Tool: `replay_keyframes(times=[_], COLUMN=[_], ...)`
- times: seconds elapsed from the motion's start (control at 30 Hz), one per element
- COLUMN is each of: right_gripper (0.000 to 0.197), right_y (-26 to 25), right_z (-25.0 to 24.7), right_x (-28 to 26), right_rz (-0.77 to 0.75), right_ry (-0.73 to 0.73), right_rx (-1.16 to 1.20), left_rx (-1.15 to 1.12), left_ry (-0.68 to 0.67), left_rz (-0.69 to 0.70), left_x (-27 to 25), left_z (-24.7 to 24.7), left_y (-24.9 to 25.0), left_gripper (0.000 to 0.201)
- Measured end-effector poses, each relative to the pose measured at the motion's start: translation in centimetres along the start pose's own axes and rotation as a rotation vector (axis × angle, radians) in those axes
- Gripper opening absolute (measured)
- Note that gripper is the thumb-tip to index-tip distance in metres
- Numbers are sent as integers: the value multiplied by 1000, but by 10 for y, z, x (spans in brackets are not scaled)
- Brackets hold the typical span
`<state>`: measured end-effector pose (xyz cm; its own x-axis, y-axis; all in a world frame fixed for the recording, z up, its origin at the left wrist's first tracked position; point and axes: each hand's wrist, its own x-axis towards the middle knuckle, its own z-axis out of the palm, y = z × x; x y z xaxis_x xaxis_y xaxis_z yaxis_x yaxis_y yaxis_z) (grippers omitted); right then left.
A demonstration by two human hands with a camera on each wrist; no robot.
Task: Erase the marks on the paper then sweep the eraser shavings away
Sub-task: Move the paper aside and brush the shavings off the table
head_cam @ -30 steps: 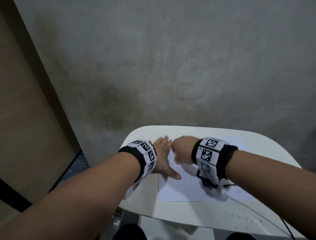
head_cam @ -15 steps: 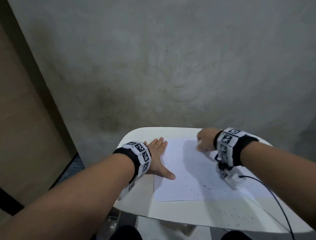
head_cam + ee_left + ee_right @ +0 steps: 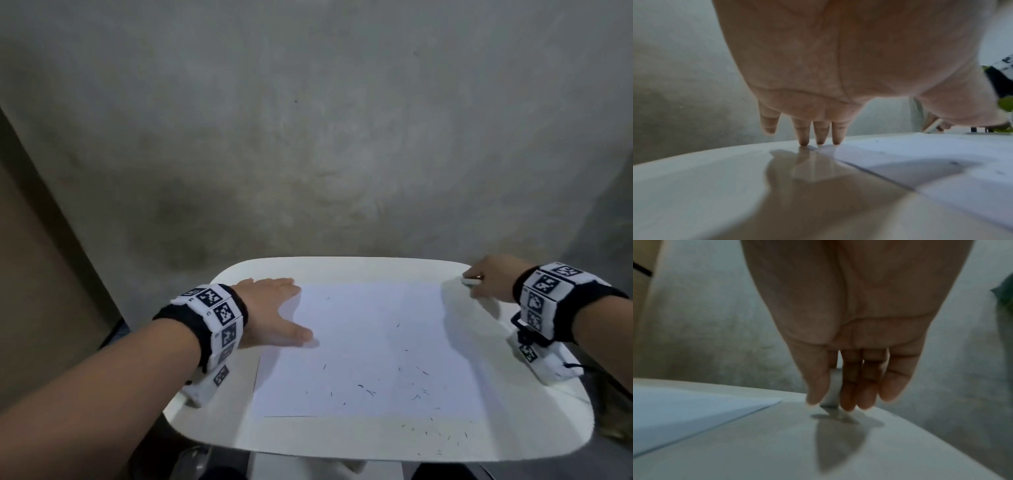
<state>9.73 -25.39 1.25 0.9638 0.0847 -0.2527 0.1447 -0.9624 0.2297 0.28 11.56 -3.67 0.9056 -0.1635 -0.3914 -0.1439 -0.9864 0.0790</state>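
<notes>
While the flat left hand (image 3: 270, 308) pins it, the white paper (image 3: 363, 346) carries dark shavings (image 3: 368, 390); right grip (image 3: 489, 282) pinches the eraser (image 3: 471, 281).

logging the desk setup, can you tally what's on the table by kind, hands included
hands: 2, left hand flat at the paper's edge, right hand pinching the eraser
paper: 1
eraser: 1
total: 4, besides the scattered shavings, too many and too small to count

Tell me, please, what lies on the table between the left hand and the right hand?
In the head view, the paper with scattered eraser shavings spans between the left hand and the right hand.
</notes>
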Motion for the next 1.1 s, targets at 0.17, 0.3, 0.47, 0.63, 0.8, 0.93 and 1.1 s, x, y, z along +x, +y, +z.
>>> replay_keyframes(times=[0.17, 0.3, 0.47, 0.63, 0.8, 0.93, 1.1], right_gripper=[28, 56, 52, 39, 26, 24, 22], right_y=[-9, -28, -45, -49, -41, -28, -25], right_z=[-8, -6, -7, -8, -14, -23, -29], right_x=[-7, 5, 10, 5, -13, -35, -69], right_rz=[-48, -119, -144, -138, -126, -191, -293], right_ry=[-2, -12, -142, -171, -8, 172, 258], right_rx=[-85, 142, 166, 209, 573, 1227, 1642], left_rx=[-75, -158, -226, -207, -330, -513, -767], left_ry=[120, 119, 134, 97, 214, 432, 631], left_rz=[-130, -203, -183, -158, -104, -36, 109], left_x=[24, 31, 41, 45, 32, 3, -44], left_z=[-16, -23, -24, -24, -35, -58, -82], left_y=[-23, -33, -33, -29, -26, -24, -11], left_gripper=[120, 101, 53, 35, 21, 19, 16])
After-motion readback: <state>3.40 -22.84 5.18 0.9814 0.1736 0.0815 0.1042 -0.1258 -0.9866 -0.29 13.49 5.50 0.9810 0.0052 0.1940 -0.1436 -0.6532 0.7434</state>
